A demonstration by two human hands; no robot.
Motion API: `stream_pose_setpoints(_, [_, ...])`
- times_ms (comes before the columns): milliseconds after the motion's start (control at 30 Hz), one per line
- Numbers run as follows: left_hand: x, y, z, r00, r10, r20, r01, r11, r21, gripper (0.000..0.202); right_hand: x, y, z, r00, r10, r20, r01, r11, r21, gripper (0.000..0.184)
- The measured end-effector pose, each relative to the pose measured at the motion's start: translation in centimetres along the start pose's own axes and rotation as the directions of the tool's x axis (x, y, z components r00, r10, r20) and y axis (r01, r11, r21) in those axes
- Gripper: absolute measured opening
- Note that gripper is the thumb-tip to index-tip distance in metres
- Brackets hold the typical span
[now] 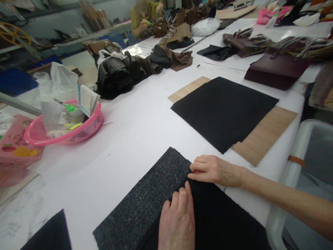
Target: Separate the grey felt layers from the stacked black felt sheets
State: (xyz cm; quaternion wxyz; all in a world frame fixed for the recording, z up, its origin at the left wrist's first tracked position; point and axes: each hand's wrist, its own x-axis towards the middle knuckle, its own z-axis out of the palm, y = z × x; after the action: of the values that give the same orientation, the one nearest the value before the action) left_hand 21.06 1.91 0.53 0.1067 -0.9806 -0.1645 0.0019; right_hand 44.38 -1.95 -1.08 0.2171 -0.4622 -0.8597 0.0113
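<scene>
A piece of black fabric (223, 218) lies in front of me, with a speckled dark grey strip (145, 194) along its left side. My right hand (208, 170) pinches the black fabric at the far end of the seam between the two. Closer to me, my left hand (178, 218) has its fingers bent together along the same edge, gripping the black fabric there; the thumb is hidden. Further off, a stack of black fabric sheets (223, 107) rests on a wooden board (267, 135).
Left of me stands a pink basin (91, 125) holding bottles and papers. Black bundles (114, 76) lie beyond it. Maroon handbags (275, 69) sit at the far right, and a grey plastic bin (283, 194) stands by my right arm. Another person (147, 21) works across the table (125, 139).
</scene>
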Motion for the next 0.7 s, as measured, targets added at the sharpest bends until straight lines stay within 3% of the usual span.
stream_pose_setpoints(167, [0.6, 0.2, 0.3, 1.0, -0.019, -0.011, 0.019, 1.0, -0.01, 0.056, -0.1, 0.1, -0.3, 1.0, 0.004, -0.015, -0.004, 1.0, -0.023, 0.02])
stream_pose_setpoints(533, [1.2, 0.1, -0.5, 0.999, -0.05, 0.002, 0.05, 0.995, -0.083, 0.064, -0.5, 0.5, -0.9, 0.999, 0.032, -0.018, -0.03, 0.995, 0.099, 0.024])
stream_pose_setpoints(700, [1.5, 0.1, -0.8, 0.998, -0.067, 0.009, 0.068, 0.993, -0.1, 0.066, -0.5, 0.4, -0.9, 1.0, 0.017, -0.025, -0.015, 0.998, 0.06, 0.023])
